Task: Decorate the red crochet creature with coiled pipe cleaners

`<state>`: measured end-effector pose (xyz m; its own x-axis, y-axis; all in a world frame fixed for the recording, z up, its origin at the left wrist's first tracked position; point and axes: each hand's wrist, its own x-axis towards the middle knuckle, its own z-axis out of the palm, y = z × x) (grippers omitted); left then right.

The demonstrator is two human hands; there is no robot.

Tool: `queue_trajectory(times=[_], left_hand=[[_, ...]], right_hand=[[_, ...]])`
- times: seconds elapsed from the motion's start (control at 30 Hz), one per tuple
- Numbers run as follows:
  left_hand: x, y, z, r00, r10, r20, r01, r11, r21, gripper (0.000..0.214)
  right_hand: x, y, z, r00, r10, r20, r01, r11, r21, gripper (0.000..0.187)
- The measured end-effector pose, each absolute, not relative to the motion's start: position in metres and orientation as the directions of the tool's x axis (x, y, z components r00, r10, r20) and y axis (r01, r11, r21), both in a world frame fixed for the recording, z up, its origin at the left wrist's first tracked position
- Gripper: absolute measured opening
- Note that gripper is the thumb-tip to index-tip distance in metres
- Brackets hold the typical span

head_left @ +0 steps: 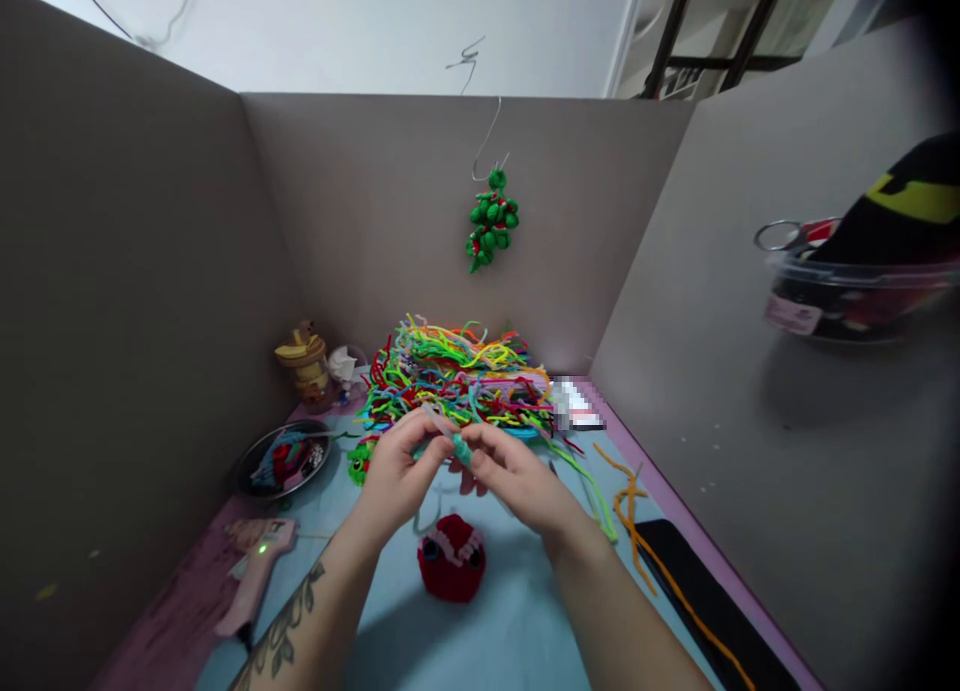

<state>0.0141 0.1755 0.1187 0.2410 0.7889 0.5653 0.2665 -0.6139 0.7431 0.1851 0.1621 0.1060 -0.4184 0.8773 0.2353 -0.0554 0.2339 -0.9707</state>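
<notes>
Both hands meet above the middle of the blue table cover, pinching a small teal crocheted piece (462, 449). My left hand (401, 463) is closed at its left end, beside a pale, thin rod (435, 419) that looks like a crochet hook; its tip is hidden. Fingers of my right hand (516, 473) are closed around the teal piece from the other side. Below the hands sits a red crocheted figure (452, 571) with dark eyes and a light pink trim. A bright green crocheted piece (359, 464) lies just left of my left hand.
Behind the hands is a heap of multicoloured yarn strands (457, 361). A dark round bowl (285, 458) and pink glue gun (259, 576) lie left. Orange yarn (630, 501) crosses a black flat object (712, 601) at right. A clear tub (847, 296) hangs on the right wall.
</notes>
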Motion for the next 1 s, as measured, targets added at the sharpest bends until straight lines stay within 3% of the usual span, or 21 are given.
queue_trajectory(times=[0.17, 0.3, 0.47, 0.67, 0.83, 1.0], left_hand=[[0.015, 0.175, 0.122, 0.345, 0.763, 0.547, 0.26, -0.638, 0.725, 0.013], [0.015, 0.175, 0.122, 0.309, 0.733, 0.606, 0.341, -0.681, 0.649, 0.013], [0.017, 0.173, 0.122, 0.242, 0.748, 0.618, 0.39, -0.659, 0.644, 0.015], [0.02, 0.175, 0.118, 0.186, 0.81, 0.556, 0.353, -0.583, 0.732, 0.015], [0.027, 0.175, 0.111, 0.129, 0.878, 0.462, 0.229, -0.479, 0.847, 0.014], [0.034, 0.174, 0.105, 0.05, 0.911, 0.41, 0.137, -0.413, 0.9, 0.019]], right_hand=[[0.187, 0.162, 0.105, -0.46, 0.863, 0.208, -0.073, 0.196, -0.978, 0.043], [0.189, 0.163, 0.105, -0.32, 0.906, 0.276, -0.041, 0.278, -0.96, 0.039], [0.181, 0.16, 0.107, -0.122, 0.91, 0.396, 0.177, 0.412, -0.894, 0.027], [0.172, 0.157, 0.103, 0.034, 0.729, 0.683, 0.545, 0.56, -0.624, 0.012], [0.171, 0.156, 0.098, 0.047, 0.611, 0.79, 0.703, 0.542, -0.461, 0.015], [0.171, 0.155, 0.097, 0.071, 0.513, 0.855, 0.767, 0.52, -0.376, 0.016]])
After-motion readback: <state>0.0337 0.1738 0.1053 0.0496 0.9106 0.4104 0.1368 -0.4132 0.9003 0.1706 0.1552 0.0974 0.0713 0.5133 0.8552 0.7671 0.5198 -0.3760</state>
